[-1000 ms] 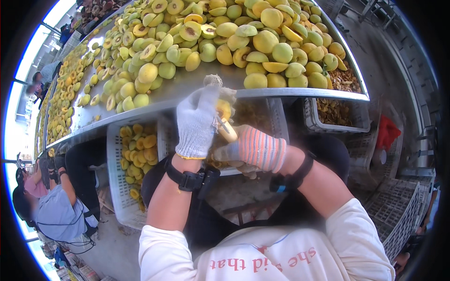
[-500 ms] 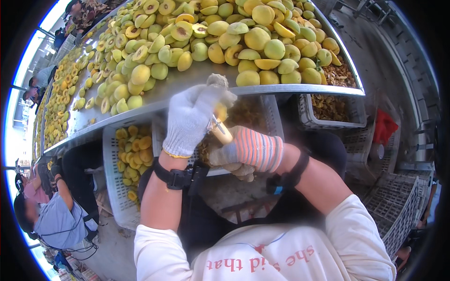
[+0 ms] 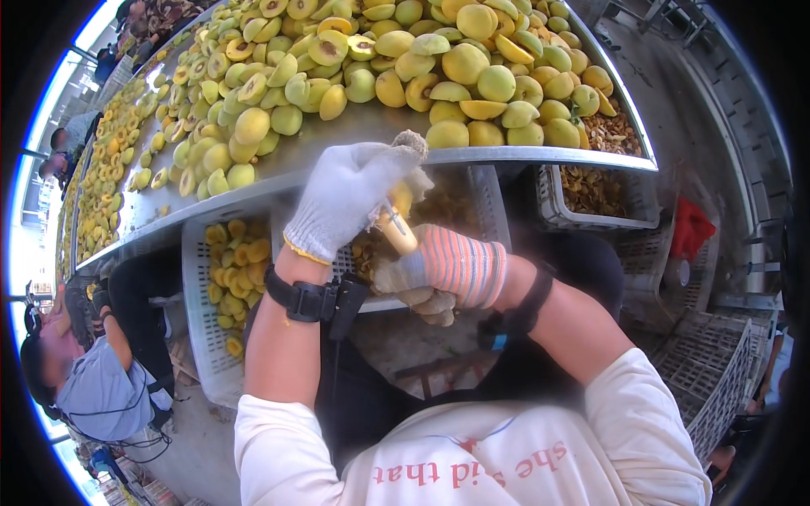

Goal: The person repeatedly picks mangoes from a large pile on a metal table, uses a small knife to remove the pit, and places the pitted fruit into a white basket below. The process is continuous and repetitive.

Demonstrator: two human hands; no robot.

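My left hand [image 3: 353, 190], in a white knit glove with dirty fingertips, is closed around a yellow peach [image 3: 402, 199] just in front of the table edge. Only part of the fruit shows between the fingers. My right hand [image 3: 451, 268], in a striped glove, grips a small pitting tool [image 3: 400, 237] with a cream handle and a metal piece on it. The tool's far end meets the peach, and its tip is hidden. Both hands are above a crate [image 3: 487, 198] with pits and scraps in it.
Many whole and halved peaches [image 3: 464, 63] cover the metal table [image 3: 337, 135]. At left, a white crate [image 3: 199, 312] holds peach halves. Pits fill a grey crate [image 3: 553, 207] at right, near a red cloth [image 3: 692, 229] and stacked crates [image 3: 709, 363]. A co-worker [image 3: 110, 379] sits at left.
My left hand has turned a little, its wrist shifting left and its fingertips right. My right hand stays nearly in place, with the tool still against the peach.
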